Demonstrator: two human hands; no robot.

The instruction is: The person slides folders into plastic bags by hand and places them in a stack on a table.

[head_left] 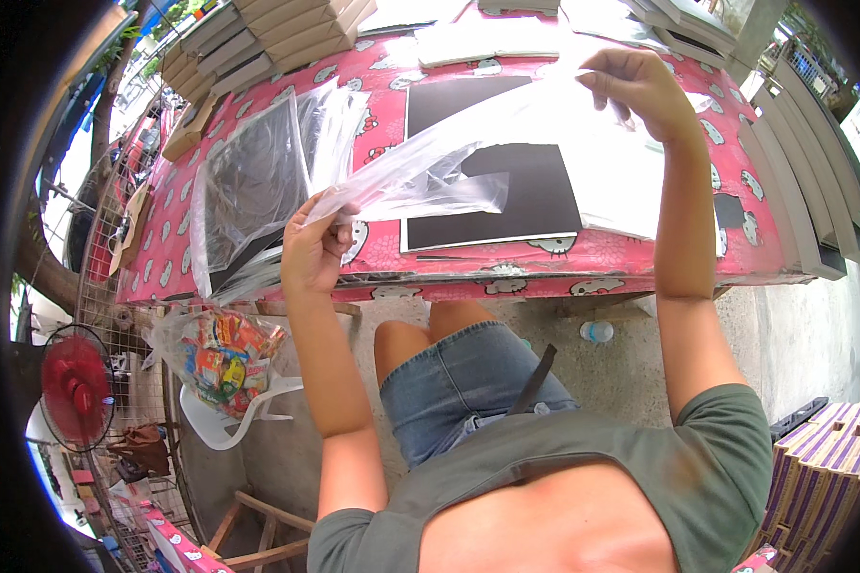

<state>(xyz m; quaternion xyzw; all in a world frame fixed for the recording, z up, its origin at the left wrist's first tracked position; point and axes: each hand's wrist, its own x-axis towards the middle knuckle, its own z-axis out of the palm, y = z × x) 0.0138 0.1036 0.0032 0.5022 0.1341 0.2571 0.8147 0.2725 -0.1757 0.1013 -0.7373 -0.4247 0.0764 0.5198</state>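
Observation:
A clear plastic sleeve (416, 177) is stretched slantwise above the table between my two hands. My left hand (315, 244) pinches its near left end. My right hand (637, 88), raised farther off and to the right, grips the opposite end between thumb and fingers. Beneath the sleeve lies a black sheet (535, 201) with a white edge, partly covered by the film. Left of it rests a stack of clear-wrapped black sheets (248, 186), close to my left hand. White sheets or film (621, 181), washed out by glare, lie under my right forearm.
The table wears a pink patterned cover (382, 124). Stacked boxes (291, 33) stand at the back left, and long grey boards (812, 162) lean at the right. Below are a bag of colourful packets (225, 353) on a white chair (215, 420), a red fan (75, 387) and a bottle (597, 331).

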